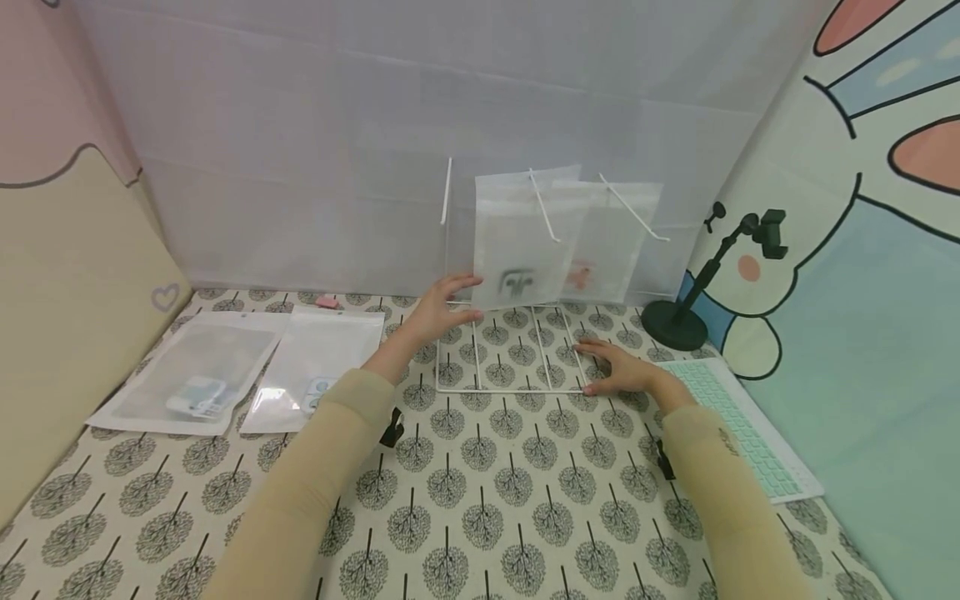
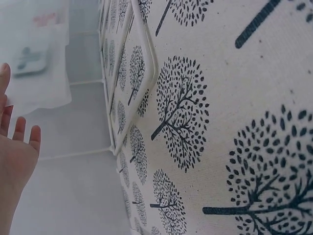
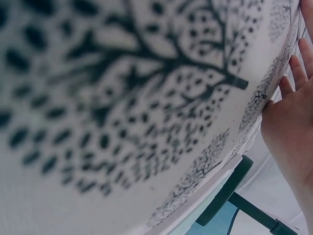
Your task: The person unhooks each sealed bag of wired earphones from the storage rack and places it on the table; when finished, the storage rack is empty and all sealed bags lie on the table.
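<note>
A white wire rack (image 1: 512, 390) stands on the patterned cloth, its prongs sticking up at the back. Two frosted zip bags hang from the prongs: the front bag (image 1: 525, 242) shows a dark item inside, and the rear bag (image 1: 611, 242) a reddish one. My left hand (image 1: 435, 312) is at the left edge of the front bag, fingers extended; whether it touches the bag I cannot tell. By the rack's right front corner, my right hand (image 1: 618, 368) rests with loosely bent fingers. Both palms show in the wrist views, nothing gripped in them.
Two more frosted bags, a left one (image 1: 187, 375) and one beside it (image 1: 315, 367), lie flat on the left. A pink block (image 1: 327, 302) sits behind them. On the right are a black stand (image 1: 678, 321) and a mint-keyed keyboard (image 1: 735, 425). A white curtain (image 1: 300, 167) closes the back.
</note>
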`<state>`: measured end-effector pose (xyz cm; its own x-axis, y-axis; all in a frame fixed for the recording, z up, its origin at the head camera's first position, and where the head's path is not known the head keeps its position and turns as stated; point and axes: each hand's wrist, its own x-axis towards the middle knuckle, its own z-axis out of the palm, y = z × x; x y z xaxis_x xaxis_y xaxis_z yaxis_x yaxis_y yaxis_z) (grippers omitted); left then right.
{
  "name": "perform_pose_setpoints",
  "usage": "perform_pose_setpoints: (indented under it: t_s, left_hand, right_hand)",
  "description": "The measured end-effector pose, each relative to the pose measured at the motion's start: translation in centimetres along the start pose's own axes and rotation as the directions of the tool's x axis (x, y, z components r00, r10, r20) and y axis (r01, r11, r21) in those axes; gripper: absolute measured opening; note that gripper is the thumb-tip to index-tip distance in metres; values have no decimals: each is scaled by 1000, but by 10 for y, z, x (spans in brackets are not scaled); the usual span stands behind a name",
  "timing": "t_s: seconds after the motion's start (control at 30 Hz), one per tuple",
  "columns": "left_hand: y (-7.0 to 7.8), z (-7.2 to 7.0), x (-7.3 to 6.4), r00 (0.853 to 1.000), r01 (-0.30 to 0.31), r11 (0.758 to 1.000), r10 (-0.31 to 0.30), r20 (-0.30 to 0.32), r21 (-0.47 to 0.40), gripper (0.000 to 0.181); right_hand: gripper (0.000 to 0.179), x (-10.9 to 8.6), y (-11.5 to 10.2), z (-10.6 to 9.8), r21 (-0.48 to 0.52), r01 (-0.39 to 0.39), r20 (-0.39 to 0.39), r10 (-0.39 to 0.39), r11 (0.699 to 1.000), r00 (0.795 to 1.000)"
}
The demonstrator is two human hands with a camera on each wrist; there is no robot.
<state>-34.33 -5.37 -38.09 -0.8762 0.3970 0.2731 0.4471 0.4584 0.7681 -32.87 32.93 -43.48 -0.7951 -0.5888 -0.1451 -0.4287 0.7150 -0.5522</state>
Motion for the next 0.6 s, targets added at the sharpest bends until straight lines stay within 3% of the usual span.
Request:
perform_pose_setpoints:
  t_s: [0.2, 0.43, 0.6]
  left_hand:
    - [2, 0, -3, 999, 31, 1000, -30, -43, 2, 64]
    - [-2, -6, -7, 991, 61, 992, -73, -110, -107, 58]
    - [-3, -13, -7, 984, 72, 992, -87, -153, -101, 52]
  right_hand:
    - [88, 0, 2, 1, -11, -7, -9, 7, 1000, 1000]
    - [88, 2, 2, 2, -2, -7, -10, 7, 1000, 1000]
    - [87, 2, 6, 1, -9, 5, -12, -5, 1000, 1000]
